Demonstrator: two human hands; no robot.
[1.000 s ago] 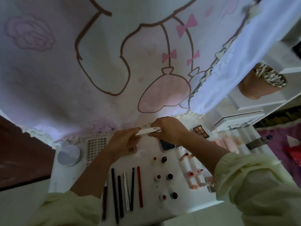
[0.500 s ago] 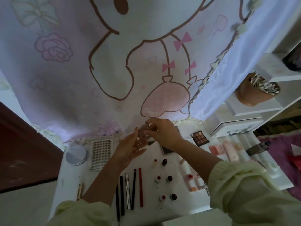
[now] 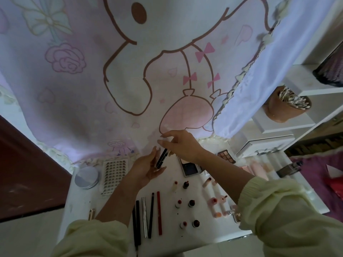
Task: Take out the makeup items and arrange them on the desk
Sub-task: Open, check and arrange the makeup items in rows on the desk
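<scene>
My right hand [image 3: 182,146] pinches the top end of a slim black makeup tube [image 3: 161,158] above the back of the white desk [image 3: 81,203]. My left hand [image 3: 147,168] lies open beneath it, palm up, its fingers touching the tube's lower end. On the desk lie a row of pencils and liners [image 3: 149,214], several small dark-capped bottles [image 3: 191,203], pink lip tubes [image 3: 213,201], a dark compact [image 3: 191,168], an eyeshadow palette [image 3: 226,156], a sheet of nail tips [image 3: 115,174], a round silver tin [image 3: 86,177] and a gold tube [image 3: 91,214].
A pink cartoon-print curtain [image 3: 130,80] hangs right behind the desk. White shelves at the right carry a brown pot of cotton swabs [image 3: 286,106] and a black mesh holder [image 3: 331,71]. A grey bottle [image 3: 289,168] lies at the desk's right end. Dark brown furniture [image 3: 27,173] borders the left.
The white stick held a second ago is gone from my hands. My right hand now holds a black tube, and my left hand has opened under it. The view has tilted upward.
</scene>
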